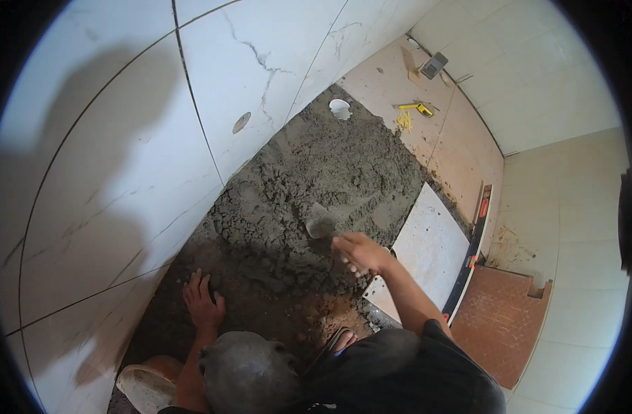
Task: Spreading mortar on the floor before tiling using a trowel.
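Observation:
My right hand [361, 253] is closed around the handle of a trowel, most of which is hidden by my fingers. The trowel's metal blade [321, 224] rests on rough grey mortar [295, 176] spread over the floor. My left hand [204, 302] lies with its fingers spread on the dark, dirty floor, close to the foot of the marbled wall. It holds nothing. To the right of my right hand, a pale floor tile [433, 238] lies beside the mortar, partly covered by my forearm.
A long spirit level [468, 269] lies along the tile's right edge, near a brown tile [502, 324]. A white pipe opening [340, 109] sits in the far mortar. Beyond are a yellow tape measure [424, 110] and yellow pieces [403, 122]. A bucket [147, 386] stands at lower left.

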